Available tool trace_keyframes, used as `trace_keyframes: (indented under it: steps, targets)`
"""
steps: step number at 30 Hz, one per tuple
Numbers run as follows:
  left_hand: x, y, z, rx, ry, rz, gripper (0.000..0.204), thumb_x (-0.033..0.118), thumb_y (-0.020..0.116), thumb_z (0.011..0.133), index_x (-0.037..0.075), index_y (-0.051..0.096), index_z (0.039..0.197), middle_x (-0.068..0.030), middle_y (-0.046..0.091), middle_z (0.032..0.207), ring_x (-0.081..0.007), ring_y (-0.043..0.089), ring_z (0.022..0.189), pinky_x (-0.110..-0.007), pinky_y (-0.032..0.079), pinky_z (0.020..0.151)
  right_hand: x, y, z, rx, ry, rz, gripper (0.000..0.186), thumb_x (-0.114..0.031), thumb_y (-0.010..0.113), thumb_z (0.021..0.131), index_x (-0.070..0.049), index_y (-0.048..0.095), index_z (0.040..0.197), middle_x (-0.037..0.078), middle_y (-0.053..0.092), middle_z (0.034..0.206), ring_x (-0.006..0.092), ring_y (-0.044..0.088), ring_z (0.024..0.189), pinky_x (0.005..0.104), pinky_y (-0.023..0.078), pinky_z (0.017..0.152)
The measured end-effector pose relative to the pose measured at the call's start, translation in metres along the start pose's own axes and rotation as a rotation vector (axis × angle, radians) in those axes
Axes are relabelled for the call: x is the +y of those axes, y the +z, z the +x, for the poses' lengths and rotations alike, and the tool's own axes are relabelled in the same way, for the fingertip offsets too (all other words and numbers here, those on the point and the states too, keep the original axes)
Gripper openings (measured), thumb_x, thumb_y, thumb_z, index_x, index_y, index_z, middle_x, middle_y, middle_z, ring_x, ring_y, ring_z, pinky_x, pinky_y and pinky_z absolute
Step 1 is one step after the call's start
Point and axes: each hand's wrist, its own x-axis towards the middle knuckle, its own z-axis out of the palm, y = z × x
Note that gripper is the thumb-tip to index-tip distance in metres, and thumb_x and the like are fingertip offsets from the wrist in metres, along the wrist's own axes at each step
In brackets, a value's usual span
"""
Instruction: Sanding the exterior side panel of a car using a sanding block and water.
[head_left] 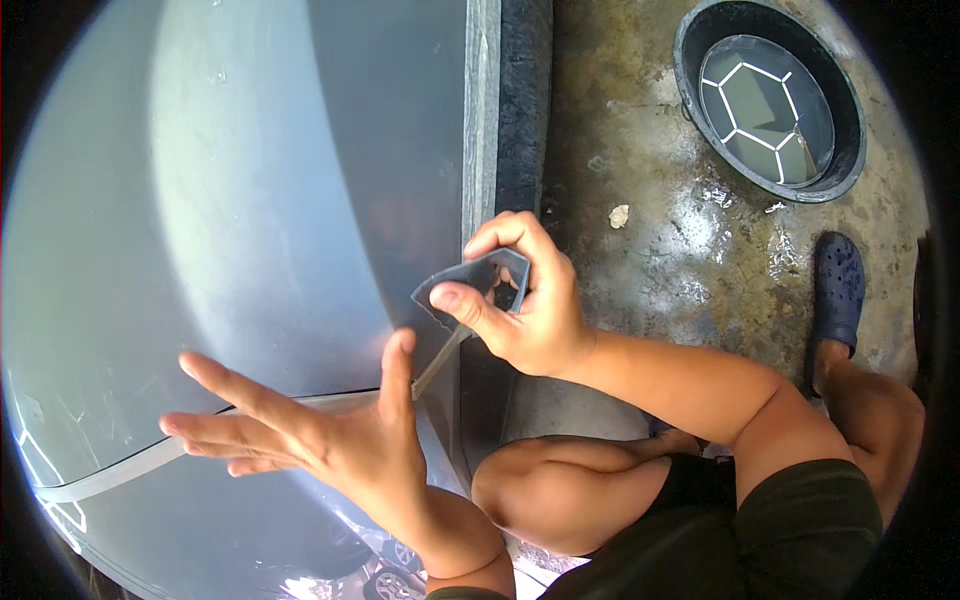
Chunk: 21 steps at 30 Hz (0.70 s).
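Observation:
A curled piece of dark grey sheet, which looks like sandpaper (470, 272), is pinched between the thumb and fingers of my right hand (535, 300). It bends into a loop, with its free edge toward the left. My left hand (310, 440) holds nothing; its fingers are spread and its thumb points up. It hovers over a large, glossy grey panel (250, 200), apparently car bodywork. Whether this hand touches the surface I cannot tell. A pale strip (120, 468) crosses the panel beneath the left fingers, and a lower grey section (240, 530) lies below it.
On the wet concrete floor (620, 120) at the far right stands a black tub (690, 95) of water, with light reflections on it. A dark edge trim (522, 110) borders the panel. My bent legs and a blue clog (838, 285) occupy the right side. A small pale scrap (619, 216) lies between.

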Motion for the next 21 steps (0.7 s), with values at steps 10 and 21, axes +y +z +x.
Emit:
trace_keyframes:
  steps: [10, 21]
  targets:
    - [-0.035, 0.004, -0.031, 0.205, 0.138, -0.344, 0.117, 0.024, 0.094, 0.082, 0.006, 0.023, 0.173, -0.0264, 0.012, 0.179, -0.0425, -0.001, 0.167, -0.063, 0.007, 0.131, 0.006, 0.026, -0.011, -0.157, -0.357, -0.119, 0.036, -0.027, 0.094, 0.082, -0.01, 0.064, 0.091, 0.005, 0.062, 0.088, 0.0249, 0.062, 0.076, 0.0379, 0.047, 0.068]
    - [-0.035, 0.016, -0.03, 0.278, 0.152, -0.671, 0.1, 0.01, 0.083, 0.093, 0.001, 0.02, 0.17, -0.0219, 0.024, 0.173, -0.0381, 0.024, 0.162, -0.055, 0.016, 0.133, 0.011, 0.027, -0.011, -0.074, -0.432, -0.283, 0.04, -0.044, 0.089, 0.085, -0.014, 0.063, 0.086, 0.002, 0.059, 0.082, 0.0235, 0.058, 0.076, 0.038, 0.038, 0.077]
